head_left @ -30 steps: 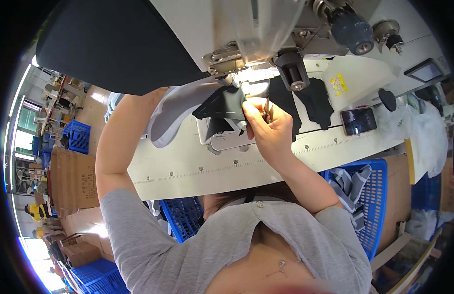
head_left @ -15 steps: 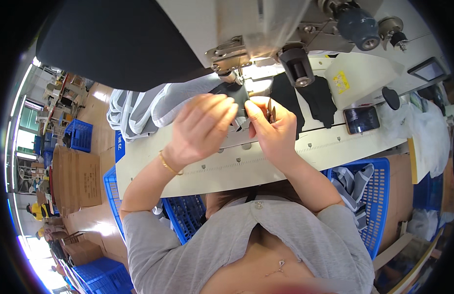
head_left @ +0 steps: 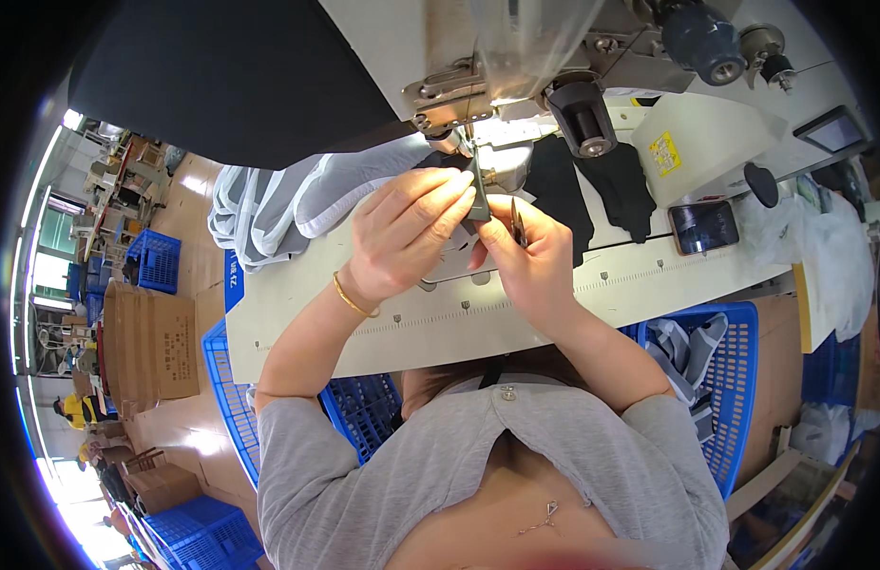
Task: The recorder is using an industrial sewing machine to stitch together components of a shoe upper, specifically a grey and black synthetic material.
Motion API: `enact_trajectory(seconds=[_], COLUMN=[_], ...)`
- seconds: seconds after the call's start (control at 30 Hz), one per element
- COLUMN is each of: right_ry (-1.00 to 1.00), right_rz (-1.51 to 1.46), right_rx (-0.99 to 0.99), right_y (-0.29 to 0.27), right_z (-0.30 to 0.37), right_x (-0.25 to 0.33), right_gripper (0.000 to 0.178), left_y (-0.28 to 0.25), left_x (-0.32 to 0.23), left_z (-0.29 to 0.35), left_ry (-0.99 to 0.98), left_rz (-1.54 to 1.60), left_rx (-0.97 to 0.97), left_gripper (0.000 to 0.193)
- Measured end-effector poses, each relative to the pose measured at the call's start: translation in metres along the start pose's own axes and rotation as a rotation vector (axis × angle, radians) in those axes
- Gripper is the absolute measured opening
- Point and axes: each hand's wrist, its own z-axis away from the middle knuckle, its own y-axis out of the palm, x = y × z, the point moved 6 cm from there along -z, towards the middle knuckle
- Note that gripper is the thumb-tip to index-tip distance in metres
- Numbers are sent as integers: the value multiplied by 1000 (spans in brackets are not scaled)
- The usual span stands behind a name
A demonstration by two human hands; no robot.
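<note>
In front of the sewing machine's needle area [head_left: 459,119], my two hands meet at a small dark fabric piece [head_left: 480,195]. Fingers of my left hand [head_left: 397,237] are closed on its upper left side. My right hand [head_left: 535,261] pinches its lower end between thumb and forefinger. A pair of thread snips [head_left: 519,224] is also tucked in the right hand, blades pointing up and away. Part of the fabric is hidden behind the left fingers. Two black fabric pieces, one [head_left: 557,195] beside the other [head_left: 619,193], lie on the machine table to the right.
Grey-and-white cloth [head_left: 302,204] is heaped left of the needle. A phone [head_left: 703,228] lies on the table [head_left: 516,318] at right. Blue baskets stand below, the right basket [head_left: 735,380] holding grey cloth. A large black panel [head_left: 231,85] overhangs the upper left.
My left hand has come down and in from above the fabric, now gripping it. The dark piece has turned more upright between both hands. My right hand stays nearly in place with the snips.
</note>
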Motion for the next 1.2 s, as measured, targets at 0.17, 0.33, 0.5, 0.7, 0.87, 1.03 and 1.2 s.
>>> enact_trajectory(seconds=[0.17,0.33,0.5,0.7,0.87,1.03,1.2], right_ry=[-7,-1,7,37,46,84,52], right_rz=[-57,-142,-243,-285,-307,-294,-255], right_rx=[17,-2,14,-8,-7,16,-2], right_y=[3,5,9,13,12,12,13], right_z=[1,2,-1,-8,-12,-13,-13], right_x=[0,-5,-8,-8,-8,-4,0], right_gripper=[19,18,16,15,14,17,15], left_y=[-1,-2,-3,-1,1,1,-1], left_x=[4,3,4,10,14,12,1], left_z=[0,-6,-10,-13,-13,-16,-24], left_ry=[-24,-6,11,37,51,40,15], left_rz=[69,70,45,4,-60,-88,-159], left_rx=[7,44,106,148,118,113,93], left_gripper=[29,31,34,33,32,36,39])
